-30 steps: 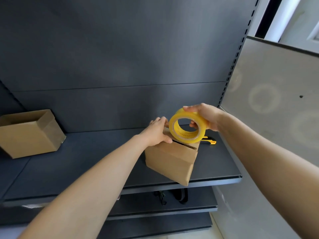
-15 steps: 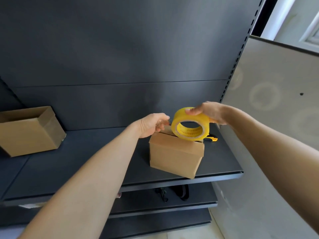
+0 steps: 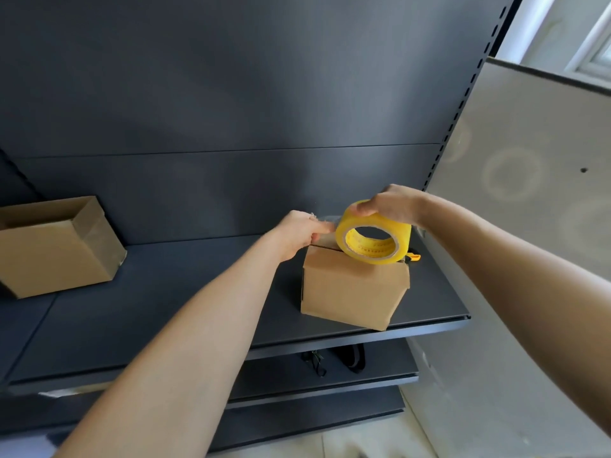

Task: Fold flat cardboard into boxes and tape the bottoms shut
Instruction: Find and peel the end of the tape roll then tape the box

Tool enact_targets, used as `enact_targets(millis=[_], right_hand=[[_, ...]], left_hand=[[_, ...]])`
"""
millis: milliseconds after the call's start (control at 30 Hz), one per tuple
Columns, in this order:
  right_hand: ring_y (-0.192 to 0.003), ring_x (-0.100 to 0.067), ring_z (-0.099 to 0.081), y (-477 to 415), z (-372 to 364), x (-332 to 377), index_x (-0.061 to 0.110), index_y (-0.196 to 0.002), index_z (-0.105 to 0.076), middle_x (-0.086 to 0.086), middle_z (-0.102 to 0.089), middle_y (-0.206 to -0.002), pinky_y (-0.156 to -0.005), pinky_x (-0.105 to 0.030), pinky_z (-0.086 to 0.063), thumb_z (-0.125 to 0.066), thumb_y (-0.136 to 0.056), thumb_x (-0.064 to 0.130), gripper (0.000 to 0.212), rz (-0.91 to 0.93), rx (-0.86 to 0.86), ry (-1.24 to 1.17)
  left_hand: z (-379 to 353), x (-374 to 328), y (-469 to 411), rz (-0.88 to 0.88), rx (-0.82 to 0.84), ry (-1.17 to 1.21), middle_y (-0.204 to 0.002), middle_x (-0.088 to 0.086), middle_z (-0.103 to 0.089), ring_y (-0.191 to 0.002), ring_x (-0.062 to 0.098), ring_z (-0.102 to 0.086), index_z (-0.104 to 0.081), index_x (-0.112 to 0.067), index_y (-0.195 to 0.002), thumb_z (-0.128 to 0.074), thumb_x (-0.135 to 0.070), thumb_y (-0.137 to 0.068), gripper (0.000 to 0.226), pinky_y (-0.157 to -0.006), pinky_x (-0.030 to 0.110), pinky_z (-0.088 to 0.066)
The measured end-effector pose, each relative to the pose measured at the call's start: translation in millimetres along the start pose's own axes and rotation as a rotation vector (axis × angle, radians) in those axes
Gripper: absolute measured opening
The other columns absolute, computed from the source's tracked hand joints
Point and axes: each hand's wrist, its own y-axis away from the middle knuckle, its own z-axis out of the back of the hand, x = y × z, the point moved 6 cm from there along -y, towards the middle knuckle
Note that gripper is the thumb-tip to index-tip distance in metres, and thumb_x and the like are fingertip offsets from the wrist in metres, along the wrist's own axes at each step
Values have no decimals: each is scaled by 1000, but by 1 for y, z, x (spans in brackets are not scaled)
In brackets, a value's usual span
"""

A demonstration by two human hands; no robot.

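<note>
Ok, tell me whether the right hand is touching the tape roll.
Touching. Head view shows the right hand gripping the top of the tape roll, fingers curled over it.

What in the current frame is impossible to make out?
Head view only.
Top seam of the box: hidden by the tape roll.
The yellow tool: mostly hidden behind the box.
Grip of the left hand: blurred, tape end unclear.
The dark items below the shelf: too dim, partly behind its front edge.

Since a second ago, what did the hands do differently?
The left hand lifted off the small box and now pinches the tape end. The small box, tipped before, sits on the shelf. The right hand still grips the tape roll; the far box stayed.
</note>
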Motion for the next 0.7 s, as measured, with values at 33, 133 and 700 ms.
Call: enact_targets(millis=[33, 133, 700], right_hand=[[-82, -20, -53, 0, 0, 2, 17, -100, -55, -4, -56, -96, -64, -30, -36, -60, -80, 62, 50, 1, 2, 25], [-66, -13, -47, -3, -4, 17, 15, -88, -53, 1, -50, -77, -52, -28, -30, -62, -78, 63, 49, 26, 5, 108], [-79, -23, -61, 7, -4, 15, 12, -91, -66, -7, -65, -89, -65, -32, -45, -47, -78, 77, 69, 133, -51, 91]], left_hand=[[1, 2, 0, 18, 10, 96, -70, 4, -44, -64, 13, -41, -54, -9, -73, -71, -12, -83, 20, -59, 22, -35], [8, 12, 3, 66, -25, 386, -75, 5, -51, -75, 15, -58, -58, -7, -78, -62, 0, -85, 11, -55, 16, -36], [-8, 15, 14, 216, -287, 449, -91, 17, -59, -77, 24, -51, -40, -12, -103, -50, 15, -84, 34, -38, 19, -21]])
